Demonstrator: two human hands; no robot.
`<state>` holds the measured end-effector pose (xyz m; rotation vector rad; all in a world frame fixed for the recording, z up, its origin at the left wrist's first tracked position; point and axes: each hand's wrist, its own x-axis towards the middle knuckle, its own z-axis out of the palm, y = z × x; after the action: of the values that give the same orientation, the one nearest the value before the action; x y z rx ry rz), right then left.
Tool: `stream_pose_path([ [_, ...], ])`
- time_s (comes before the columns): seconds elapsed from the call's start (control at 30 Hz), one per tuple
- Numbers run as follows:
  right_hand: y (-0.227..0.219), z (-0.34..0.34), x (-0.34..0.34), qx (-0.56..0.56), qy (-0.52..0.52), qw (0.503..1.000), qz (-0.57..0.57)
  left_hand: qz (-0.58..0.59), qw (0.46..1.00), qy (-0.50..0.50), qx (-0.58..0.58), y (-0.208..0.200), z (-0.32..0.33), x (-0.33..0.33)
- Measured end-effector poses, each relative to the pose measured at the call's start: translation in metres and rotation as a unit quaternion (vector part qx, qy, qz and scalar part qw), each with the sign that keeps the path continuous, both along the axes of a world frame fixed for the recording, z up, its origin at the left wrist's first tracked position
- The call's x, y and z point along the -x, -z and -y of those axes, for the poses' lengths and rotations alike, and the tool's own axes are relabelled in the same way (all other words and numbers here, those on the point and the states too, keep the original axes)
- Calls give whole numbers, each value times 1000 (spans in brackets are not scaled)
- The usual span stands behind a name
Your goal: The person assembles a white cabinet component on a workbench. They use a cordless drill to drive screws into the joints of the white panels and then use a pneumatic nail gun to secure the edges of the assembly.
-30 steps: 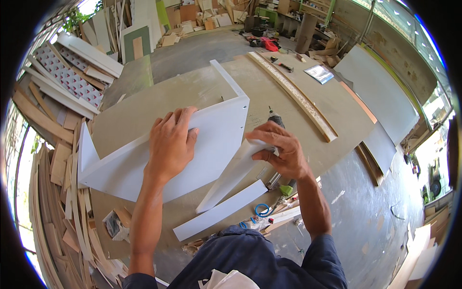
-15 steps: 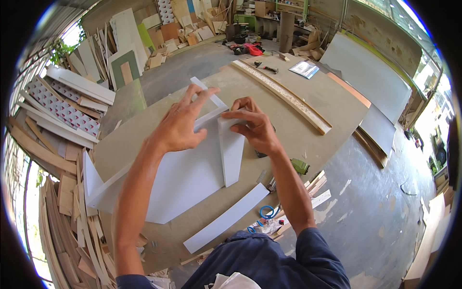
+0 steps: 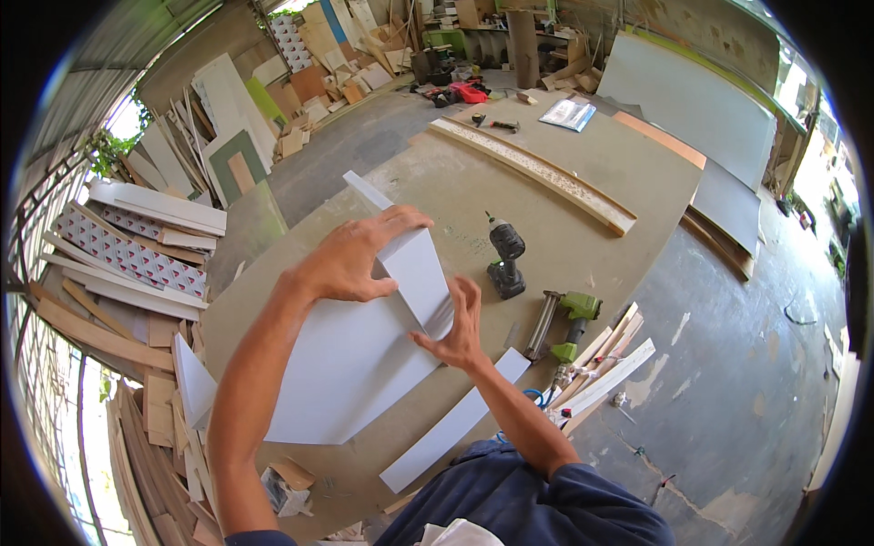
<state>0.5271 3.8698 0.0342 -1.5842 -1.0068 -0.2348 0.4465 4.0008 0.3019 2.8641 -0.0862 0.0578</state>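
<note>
A large white panel lies on the work table with white strips standing along its edges. At its right end stands a tapered white side piece. My left hand grips the far end of this side piece, thumb on the inner face and fingers over the top. Lower down, my right hand clasps the nearer part of the same piece between thumb and fingers. The joint beneath my left hand is partly hidden.
Right of the piece are a cordless drill and a green nail gun. A loose white strip lies along the near table edge. Farther off lie a long wooden channel and a packet. Scrap boards are stacked at left.
My right hand has moved from the far corner toward me, down the side piece. My left hand has closed over the corner. The drill, mostly hidden before, now shows.
</note>
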Motion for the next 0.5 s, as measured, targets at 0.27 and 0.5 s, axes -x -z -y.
stream_pose_path([
  [0.27, 83, 0, 1, 65, -2, 994, -85, -78, 994, 22, 73, -20, -14, -20],
  [0.5, 77, -2, 4, 72, -19, 989, -129, -143, 954, -14, 264, -19, -42, -34],
])
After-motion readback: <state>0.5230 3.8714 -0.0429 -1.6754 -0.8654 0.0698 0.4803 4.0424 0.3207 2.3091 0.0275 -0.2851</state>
